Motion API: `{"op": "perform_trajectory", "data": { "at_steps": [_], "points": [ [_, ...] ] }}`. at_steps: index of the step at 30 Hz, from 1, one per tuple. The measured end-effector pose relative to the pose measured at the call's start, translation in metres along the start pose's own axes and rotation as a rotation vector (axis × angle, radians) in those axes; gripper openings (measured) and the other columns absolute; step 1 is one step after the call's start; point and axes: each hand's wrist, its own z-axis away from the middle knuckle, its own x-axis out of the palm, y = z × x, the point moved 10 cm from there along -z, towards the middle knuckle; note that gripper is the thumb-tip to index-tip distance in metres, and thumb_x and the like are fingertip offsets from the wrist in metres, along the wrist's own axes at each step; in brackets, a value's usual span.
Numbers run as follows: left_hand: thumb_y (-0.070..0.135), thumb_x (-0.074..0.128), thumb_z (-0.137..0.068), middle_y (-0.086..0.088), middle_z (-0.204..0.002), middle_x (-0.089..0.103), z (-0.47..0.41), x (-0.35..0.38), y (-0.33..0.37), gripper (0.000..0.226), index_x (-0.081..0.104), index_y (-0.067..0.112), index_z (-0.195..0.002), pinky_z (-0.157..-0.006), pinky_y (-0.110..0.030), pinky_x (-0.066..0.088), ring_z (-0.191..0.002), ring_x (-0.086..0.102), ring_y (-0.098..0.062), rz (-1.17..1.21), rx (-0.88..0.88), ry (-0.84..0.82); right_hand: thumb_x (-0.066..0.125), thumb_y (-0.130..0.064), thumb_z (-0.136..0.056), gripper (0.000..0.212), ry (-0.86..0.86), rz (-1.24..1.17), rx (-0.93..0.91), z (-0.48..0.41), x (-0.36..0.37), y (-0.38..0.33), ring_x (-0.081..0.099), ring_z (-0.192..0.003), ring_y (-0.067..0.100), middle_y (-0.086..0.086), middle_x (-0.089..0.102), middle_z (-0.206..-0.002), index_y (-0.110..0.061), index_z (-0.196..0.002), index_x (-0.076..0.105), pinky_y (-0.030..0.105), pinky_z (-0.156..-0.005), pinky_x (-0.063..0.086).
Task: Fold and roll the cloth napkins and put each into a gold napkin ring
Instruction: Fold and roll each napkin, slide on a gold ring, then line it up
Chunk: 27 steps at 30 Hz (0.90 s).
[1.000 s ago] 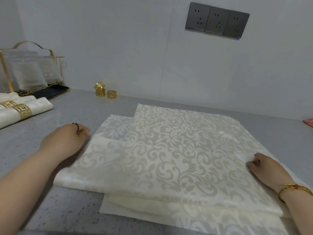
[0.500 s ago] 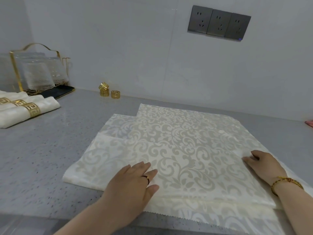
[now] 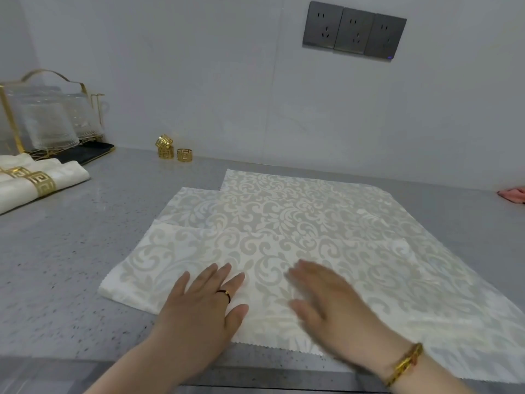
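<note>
Left hand and right hand flat on napkin, fingers straight, gripping nothing.
Head view: palms down, side by side on the napkin's near folded band; right hand blurred. Napkin lies spread on grey counter. Gold rings by the wall, well apart from both hands.

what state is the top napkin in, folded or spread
Partly folded: the top napkin has its near part doubled over, the flap's edge crossing mid-cloth; the far part lies flat.
</note>
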Motion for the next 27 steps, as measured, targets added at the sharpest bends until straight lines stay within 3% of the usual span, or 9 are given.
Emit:
{"op": "perform_trajectory", "data": {
  "at_steps": [3, 6, 8, 9, 11, 15, 19, 23, 27],
  "points": [
    [0.066, -0.051, -0.01, 0.027, -0.137, -0.023, 0.003, 0.001, -0.007, 0.141, -0.013, 0.038, -0.143, -0.113, -0.042, -0.008, -0.139, -0.019, -0.005, -0.022, -0.049, -0.024, -0.032, -0.074, -0.038, 0.12, -0.126, 0.05, 0.022, 0.005, 0.026, 0.001, -0.01, -0.138, -0.002, -0.02, -0.008, -0.149, -0.034, -0.145, 0.004, 0.013, -0.1, -0.017],
    [0.077, -0.017, -0.069, 0.026, -0.139, -0.023, 0.012, -0.001, -0.022, 0.082, -0.014, 0.039, -0.142, -0.114, -0.043, -0.008, -0.139, -0.019, -0.006, 0.017, -0.071, -0.025, -0.04, -0.078, -0.026, 0.133, -0.092, 0.114, 0.121, 0.012, 0.019, 0.04, -0.008, -0.14, 0.003, -0.026, -0.015, -0.137, -0.035, -0.145, -0.001, 0.015, -0.102, -0.013],
    [0.068, -0.009, -0.079, 0.019, -0.148, -0.02, 0.017, -0.007, -0.04, 0.072, -0.012, 0.036, -0.143, -0.114, -0.037, -0.007, -0.14, -0.016, -0.007, -0.018, -0.127, -0.001, -0.023, -0.085, -0.051, 0.11, -0.074, 0.121, 0.217, 0.021, 0.006, 0.075, -0.007, -0.141, 0.006, -0.02, -0.019, -0.141, -0.032, -0.145, -0.004, 0.016, -0.107, -0.007],
    [0.068, -0.018, -0.064, 0.014, -0.151, -0.018, 0.019, -0.008, -0.046, 0.087, -0.011, 0.035, -0.144, -0.114, -0.032, -0.006, -0.141, -0.014, -0.008, -0.031, -0.13, 0.019, -0.011, -0.082, -0.065, 0.095, -0.066, 0.114, 0.266, 0.025, -0.001, 0.091, -0.006, -0.142, 0.007, -0.016, -0.019, -0.145, -0.031, -0.145, -0.005, 0.019, -0.11, -0.005],
    [0.06, -0.027, -0.044, 0.01, -0.153, -0.014, 0.022, -0.006, -0.058, 0.106, -0.009, 0.033, -0.144, -0.112, -0.025, -0.006, -0.141, -0.011, -0.009, -0.053, -0.161, -0.001, -0.007, -0.086, -0.062, 0.099, -0.078, 0.108, 0.36, 0.034, -0.012, 0.123, -0.002, -0.143, 0.009, -0.014, -0.019, -0.144, -0.03, -0.144, -0.004, 0.024, -0.113, -0.001],
    [0.058, 0.009, -0.091, 0.011, -0.155, 0.002, 0.022, -0.018, -0.062, 0.062, 0.005, 0.031, -0.146, -0.113, -0.022, 0.01, -0.142, 0.006, -0.007, -0.065, -0.168, 0.005, 0.031, -0.045, -0.095, 0.055, -0.097, 0.007, 0.43, 0.034, -0.024, 0.155, 0.015, -0.141, 0.014, -0.002, 0.015, -0.154, -0.021, -0.144, 0.021, 0.025, -0.112, 0.011],
    [0.047, 0.02, -0.097, 0.016, -0.145, 0.032, 0.003, -0.061, -0.053, 0.046, 0.026, 0.034, -0.141, -0.1, -0.02, 0.03, -0.127, 0.039, -0.008, -0.077, -0.127, 0.148, 0.045, -0.025, -0.094, 0.028, 0.063, -0.149, 0.434, 0.007, -0.051, 0.152, 0.045, -0.12, 0.018, 0.0, 0.049, -0.126, -0.017, -0.12, 0.053, 0.024, -0.089, 0.033],
    [0.043, 0.025, -0.098, 0.009, -0.15, 0.024, -0.04, -0.067, -0.031, 0.048, 0.026, 0.027, -0.143, -0.108, -0.022, 0.021, -0.135, 0.027, -0.011, -0.02, -0.024, 0.142, 0.048, -0.021, -0.094, 0.017, 0.061, -0.161, 0.373, -0.049, -0.05, 0.137, 0.048, -0.107, 0.014, 0.0, 0.054, -0.125, -0.02, -0.107, 0.057, 0.022, -0.088, 0.033],
    [0.046, 0.025, -0.097, 0.002, -0.156, 0.0, -0.076, -0.045, -0.031, 0.057, 0.008, 0.025, -0.147, -0.114, -0.031, -0.003, -0.143, -0.002, -0.013, 0.011, 0.011, 0.062, 0.045, -0.016, -0.094, 0.028, 0.06, -0.083, 0.29, -0.109, -0.048, 0.111, 0.047, -0.118, 0.017, 0.0, 0.051, -0.132, -0.016, -0.119, 0.055, 0.019, -0.089, 0.031]
  ]
}}
